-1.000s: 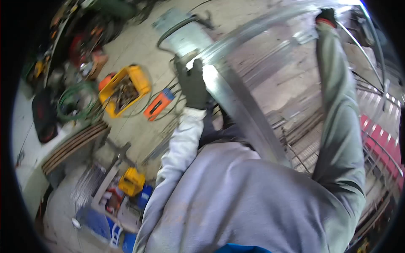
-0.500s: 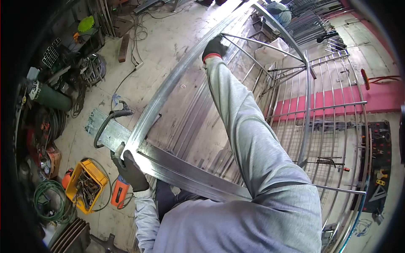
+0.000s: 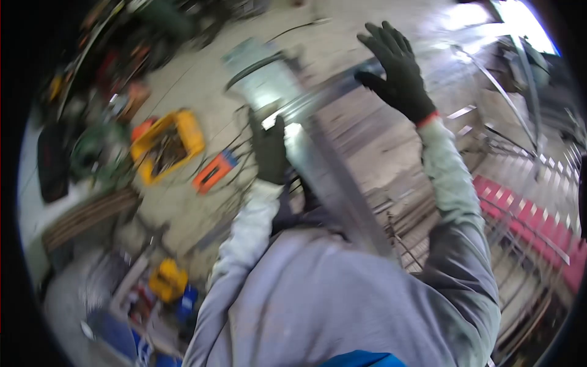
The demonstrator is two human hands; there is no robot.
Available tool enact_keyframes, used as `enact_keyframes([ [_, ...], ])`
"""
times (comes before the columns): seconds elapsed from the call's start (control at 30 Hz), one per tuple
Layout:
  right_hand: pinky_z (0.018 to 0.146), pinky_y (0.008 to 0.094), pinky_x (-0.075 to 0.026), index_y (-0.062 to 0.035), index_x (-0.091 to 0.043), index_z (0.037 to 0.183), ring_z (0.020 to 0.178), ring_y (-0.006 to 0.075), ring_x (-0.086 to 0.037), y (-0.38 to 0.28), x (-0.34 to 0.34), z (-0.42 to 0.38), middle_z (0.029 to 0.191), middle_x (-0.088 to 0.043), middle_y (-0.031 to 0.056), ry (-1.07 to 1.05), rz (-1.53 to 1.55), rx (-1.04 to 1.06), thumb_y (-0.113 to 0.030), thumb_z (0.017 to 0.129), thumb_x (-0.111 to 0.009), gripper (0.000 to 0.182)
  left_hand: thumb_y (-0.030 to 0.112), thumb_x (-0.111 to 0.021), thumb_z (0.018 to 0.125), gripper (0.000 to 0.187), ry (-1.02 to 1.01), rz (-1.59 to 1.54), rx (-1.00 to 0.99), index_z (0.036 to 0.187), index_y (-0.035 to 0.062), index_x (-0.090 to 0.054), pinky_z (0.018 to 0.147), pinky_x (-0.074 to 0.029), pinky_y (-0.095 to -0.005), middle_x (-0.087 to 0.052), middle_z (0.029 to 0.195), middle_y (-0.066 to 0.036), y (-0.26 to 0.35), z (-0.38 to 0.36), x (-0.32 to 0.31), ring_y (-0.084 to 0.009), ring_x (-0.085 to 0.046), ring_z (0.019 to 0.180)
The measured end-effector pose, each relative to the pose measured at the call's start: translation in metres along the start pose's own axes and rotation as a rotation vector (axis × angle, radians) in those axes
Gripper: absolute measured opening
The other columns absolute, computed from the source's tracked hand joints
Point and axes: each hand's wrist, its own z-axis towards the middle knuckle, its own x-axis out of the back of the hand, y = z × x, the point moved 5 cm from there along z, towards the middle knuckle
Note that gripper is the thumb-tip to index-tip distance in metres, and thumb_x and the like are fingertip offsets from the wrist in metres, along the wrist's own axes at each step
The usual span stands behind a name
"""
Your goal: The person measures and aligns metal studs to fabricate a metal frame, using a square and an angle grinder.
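Observation:
My left hand (image 3: 269,150), in a dark glove, is at the near corner of a metal frame (image 3: 345,189), its thumb and fingers closed about the corner; blur softens the grip. My right hand (image 3: 397,79), gloved with a red cuff edge, is raised by the frame's long upper bar (image 3: 336,88). Its fingers are spread and nothing is in them. Beyond the corner lies a flat grey metal plate (image 3: 269,85), with a black curved cable or handle (image 3: 254,68) across it.
On the floor to the left are a yellow crate (image 3: 194,131) of metal pieces and an orange tool (image 3: 214,173). A coiled green hose (image 3: 101,153) lies farther left. Yellow and blue items (image 3: 168,280) sit at lower left. A barred metal grille (image 3: 520,244) stands at right.
My right hand has let go of the long bar and come nearer, its fingers now spread. My left hand stays at the corner. The whole view has turned and blurred.

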Motion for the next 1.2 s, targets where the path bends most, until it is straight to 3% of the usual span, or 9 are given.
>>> enact_keyframes([
  [0.03, 0.123, 0.0587, -0.035, -0.0121, -0.063, 0.145, 0.147, 0.0471, -0.047, -0.043, -0.012, 0.005, 0.152, -0.058, 0.0189, -0.057, 0.025, 0.100, -0.045, 0.085, -0.084, 0.071, 0.023, -0.073, 0.102, 0.049, -0.064, -0.266, 0.322, 0.145, 0.0034, -0.060, 0.070, -0.052, -0.0322, -0.070, 0.099, -0.005, 0.032, 0.000, 0.003, -0.0152, -0.063, 0.078],
  [0.13, 0.121, 0.0603, -0.035, -0.0169, -0.066, 0.141, 0.143, 0.0447, -0.050, -0.097, -0.052, 0.008, 0.143, -0.063, 0.0158, -0.109, 0.106, 0.185, -0.049, 0.082, -0.085, 0.070, 0.020, -0.071, 0.100, 0.042, -0.207, -0.240, 0.311, 0.138, 0.0040, -0.062, 0.077, -0.054, -0.0291, -0.056, 0.129, -0.007, 0.039, 0.008, 0.013, -0.0130, -0.062, 0.093],
  [0.23, 0.122, 0.0599, -0.034, -0.0200, -0.068, 0.138, 0.141, 0.0403, -0.053, -0.106, -0.071, -0.001, 0.139, -0.065, 0.0107, -0.116, 0.143, 0.148, -0.049, 0.079, -0.086, 0.068, 0.018, -0.070, 0.102, 0.055, -0.116, -0.455, 0.546, 0.152, 0.0038, -0.052, 0.077, -0.052, -0.0253, -0.060, 0.123, -0.006, 0.059, -0.004, 0.011, -0.0093, -0.058, 0.087],
  [0.3, 0.122, 0.0581, -0.033, -0.0201, -0.070, 0.132, 0.135, 0.0329, -0.058, -0.105, -0.072, -0.004, 0.130, -0.068, 0.0043, -0.110, 0.137, 0.129, -0.047, 0.079, -0.086, 0.062, 0.017, -0.070, 0.102, 0.054, -0.070, -0.472, 0.493, 0.151, 0.0025, -0.053, 0.080, -0.051, -0.0259, -0.060, 0.125, -0.007, 0.058, -0.014, 0.003, -0.0100, -0.058, 0.089],
  [0.47, 0.121, 0.0567, -0.035, -0.0208, -0.071, 0.131, 0.130, 0.0299, -0.061, -0.104, -0.075, -0.005, 0.125, -0.070, 0.0038, -0.072, 0.134, 0.143, -0.046, 0.076, -0.088, 0.062, 0.017, -0.069, 0.102, 0.046, -0.035, -0.465, 0.343, 0.143, -0.0017, -0.057, 0.099, -0.048, -0.0337, -0.060, 0.133, -0.011, 0.036, -0.014, -0.001, -0.0161, -0.056, 0.109],
  [0.73, 0.120, 0.0554, -0.036, -0.0159, -0.070, 0.128, 0.129, 0.0315, -0.062, -0.112, -0.071, 0.001, 0.127, -0.070, 0.0062, -0.137, 0.101, 0.160, -0.046, 0.073, -0.090, 0.066, 0.015, -0.068, 0.102, 0.039, -0.042, -0.307, 0.235, 0.137, 0.0007, -0.061, 0.077, -0.049, -0.0293, -0.060, 0.123, -0.008, 0.056, -0.006, 0.007, -0.0121, -0.054, 0.087],
  [0.87, 0.121, 0.0543, -0.037, -0.0177, -0.072, 0.126, 0.127, 0.0303, -0.063, -0.109, -0.072, -0.001, 0.124, -0.070, 0.0056, -0.094, 0.117, 0.157, -0.048, 0.070, -0.090, 0.066, 0.016, -0.068, 0.102, 0.038, -0.080, -0.275, 0.267, 0.136, 0.0008, -0.061, 0.075, -0.048, -0.0287, -0.060, 0.117, -0.006, 0.050, -0.008, 0.005, -0.0104, -0.053, 0.084],
  [0.93, 0.121, 0.0540, -0.037, -0.0186, -0.072, 0.125, 0.127, 0.0299, -0.064, -0.109, -0.073, -0.002, 0.123, -0.071, 0.0052, -0.079, 0.130, 0.157, -0.048, 0.070, -0.090, 0.066, 0.012, -0.063, 0.102, 0.035, -0.075, -0.487, 0.312, 0.135, 0.0011, -0.062, 0.074, -0.047, -0.0276, -0.060, 0.106, -0.004, 0.046, -0.009, 0.002, -0.0094, -0.053, 0.081],
  [1.2, 0.121, 0.0524, -0.037, -0.0201, -0.073, 0.125, 0.123, 0.0282, -0.066, -0.108, -0.077, -0.001, 0.120, -0.071, 0.0023, -0.125, 0.080, 0.117, -0.048, 0.067, -0.091, 0.067, 0.013, -0.064, 0.101, 0.035, -0.044, -0.433, 0.307, 0.134, 0.0009, -0.062, 0.073, -0.047, -0.0274, -0.059, 0.102, -0.004, 0.046, -0.009, 0.002, -0.0092, -0.053, 0.078],
])
